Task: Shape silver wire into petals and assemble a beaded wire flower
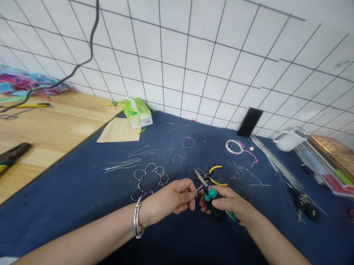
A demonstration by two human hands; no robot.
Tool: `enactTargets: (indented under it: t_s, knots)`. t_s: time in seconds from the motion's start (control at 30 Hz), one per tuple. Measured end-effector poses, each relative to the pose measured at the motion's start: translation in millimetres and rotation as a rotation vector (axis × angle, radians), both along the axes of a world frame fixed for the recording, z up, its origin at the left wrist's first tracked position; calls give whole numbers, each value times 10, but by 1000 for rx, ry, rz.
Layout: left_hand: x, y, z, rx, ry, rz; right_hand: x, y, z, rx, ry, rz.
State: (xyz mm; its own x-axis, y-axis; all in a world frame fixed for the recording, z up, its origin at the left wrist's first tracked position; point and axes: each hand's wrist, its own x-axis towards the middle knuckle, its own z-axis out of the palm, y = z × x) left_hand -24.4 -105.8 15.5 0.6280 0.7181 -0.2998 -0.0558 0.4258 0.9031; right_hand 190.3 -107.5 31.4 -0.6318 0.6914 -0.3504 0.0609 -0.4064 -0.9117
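My left hand [174, 197] is closed in a pinch on a short piece of thin wire [196, 190] over the blue cloth [74, 198]. A silver bangle sits on that wrist. My right hand [232, 203] is wrapped round teal-handled pliers [211, 194], whose dark jaws point up-left and meet the wire at my left fingertips. Just left of my hands lies a flower-shaped wire frame [150, 180]. Yellow-handled pliers [214, 175] lie right behind my hands.
Straight wire pieces [125, 163], small wire loops [188, 142] and a white wire coil [234, 146] are scattered on the cloth. A green tissue pack [137, 112], brown paper, a white mug [288, 139], stacked books, keys [305, 206] and a wooden table with pliers [4, 162] surround them.
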Motion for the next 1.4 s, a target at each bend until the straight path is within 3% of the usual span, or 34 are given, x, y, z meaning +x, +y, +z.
enactTargets:
  t_s: [0.27, 0.73, 1.4]
  knots:
    - [-19, 6, 27, -79, -30, -44, 71, 47, -68, -78, 30, 64]
    - [-20, 10, -56, -33, 8, -49, 17, 40, 69, 374, -380, 113]
    - [-28, 4, -55, -119, -87, -49, 7, 4, 79, 467, -428, 150]
